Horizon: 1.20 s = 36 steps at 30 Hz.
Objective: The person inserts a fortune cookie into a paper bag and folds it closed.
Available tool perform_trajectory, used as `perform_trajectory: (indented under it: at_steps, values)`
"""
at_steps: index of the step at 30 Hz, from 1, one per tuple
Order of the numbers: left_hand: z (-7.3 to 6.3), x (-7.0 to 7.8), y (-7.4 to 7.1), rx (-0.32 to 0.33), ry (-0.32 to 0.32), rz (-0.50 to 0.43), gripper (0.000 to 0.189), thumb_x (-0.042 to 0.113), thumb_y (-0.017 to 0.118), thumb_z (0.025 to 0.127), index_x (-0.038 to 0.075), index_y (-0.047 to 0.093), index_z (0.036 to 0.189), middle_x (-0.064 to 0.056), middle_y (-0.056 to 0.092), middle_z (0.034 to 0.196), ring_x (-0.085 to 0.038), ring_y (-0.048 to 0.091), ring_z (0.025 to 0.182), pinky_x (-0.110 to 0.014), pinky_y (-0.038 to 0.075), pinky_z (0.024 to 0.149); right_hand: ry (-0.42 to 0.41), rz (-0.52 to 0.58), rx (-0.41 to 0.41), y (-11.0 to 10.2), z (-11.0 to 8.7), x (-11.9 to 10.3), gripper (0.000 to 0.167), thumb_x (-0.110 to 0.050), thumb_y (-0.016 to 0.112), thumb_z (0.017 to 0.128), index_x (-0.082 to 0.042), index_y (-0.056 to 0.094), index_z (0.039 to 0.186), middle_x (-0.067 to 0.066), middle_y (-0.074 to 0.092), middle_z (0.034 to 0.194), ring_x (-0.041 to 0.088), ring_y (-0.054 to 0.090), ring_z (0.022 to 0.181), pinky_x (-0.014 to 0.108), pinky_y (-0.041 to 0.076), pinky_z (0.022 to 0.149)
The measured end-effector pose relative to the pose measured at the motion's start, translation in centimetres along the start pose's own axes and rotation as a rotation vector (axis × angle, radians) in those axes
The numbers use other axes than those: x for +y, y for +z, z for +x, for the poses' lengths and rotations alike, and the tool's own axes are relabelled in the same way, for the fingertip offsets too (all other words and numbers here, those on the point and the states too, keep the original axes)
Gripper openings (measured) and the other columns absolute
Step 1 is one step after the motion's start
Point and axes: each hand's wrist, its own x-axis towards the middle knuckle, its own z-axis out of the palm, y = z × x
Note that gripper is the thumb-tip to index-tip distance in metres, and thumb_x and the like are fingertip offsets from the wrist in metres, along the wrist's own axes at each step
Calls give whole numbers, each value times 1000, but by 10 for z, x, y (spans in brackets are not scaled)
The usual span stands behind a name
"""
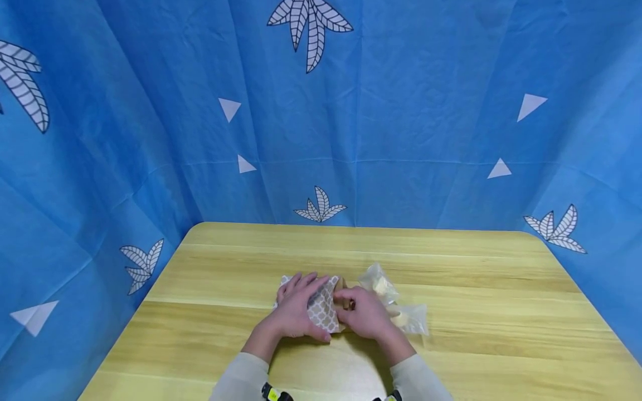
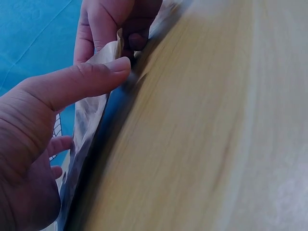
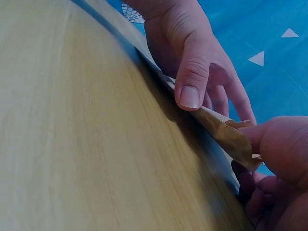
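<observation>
Hands (image 1: pixel 298 312) (image 1: pixel 368 314) on patterned paper bag (image 1: pixel 323 307)

My plain, pale sleeves (image 1: pixel 239 381) reach my wrists, each with a small black device (image 1: pixel 276 393) marked in yellow; my left hand (image 1: pixel 296 314) and right hand (image 1: pixel 368 314) are bare, left thumbnail (image 3: pixel 190 97) short.

Blue curtain (image 1: pixel 426 100) behind a wood-grain table (image 1: pixel 476 267)
White leaf sprigs (image 1: pixel 322 201) and small triangles (image 1: pixel 529 106) dot the fabric, which hangs in loose folds around back and sides — tabletop's pale yellow, far corners rounded, whitish glare (image 1: pixel 341 376) on the near part.
</observation>
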Motion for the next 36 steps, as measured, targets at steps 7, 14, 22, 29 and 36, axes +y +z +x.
perform_trajectory:
  at_steps: [7, 14, 22, 29, 36]
  values:
    - [1, 1, 2, 34, 17, -25, 129, 51, 96, 47, 29, 33, 157, -9, 30, 157, -40, 9, 146, -64, -6, 112, 6, -37, -23, 0, 2, -1, 30, -10, 75, 78, -16, 76, 108, 2, 66, 97, 23, 61, 87, 43, 51, 74]
    - [1, 1, 3, 33, 33, -34, 132, 55, 95, 47, 28, 30, 158, -12, 26, 158, -38, 10, 147, -65, -4, 112, 34, 10, -19, 3, 1, 0, 39, -8, 76, 76, -15, 76, 114, 7, 68, 106, 29, 62, 96, 48, 51, 82]
    - [0, 2, 3, 35, 22, -13, 135, 55, 95, 47, 29, 26, 160, -12, 25, 159, -39, 10, 147, -65, -5, 111, 74, 117, -12, 4, 0, 0, 41, -19, 81, 81, -14, 73, 121, 10, 67, 113, 33, 62, 103, 56, 49, 90]
    - [-1, 2, 5, 48, 8, 19, 134, 57, 93, 48, 30, 26, 160, -10, 29, 157, -40, 12, 146, -66, -4, 111, 92, 196, 2, 5, 2, 0, 19, -22, 69, 94, -14, 77, 109, 0, 65, 101, 21, 59, 95, 46, 50, 83]
    - [-1, 2, 5, 49, 0, 51, 134, 59, 92, 48, 31, 24, 160, -9, 29, 157, -39, 12, 146, -65, -5, 111, 95, 280, -10, 4, 4, -2, 15, -25, 70, 93, -13, 75, 100, -2, 64, 92, 19, 55, 87, 38, 48, 73]
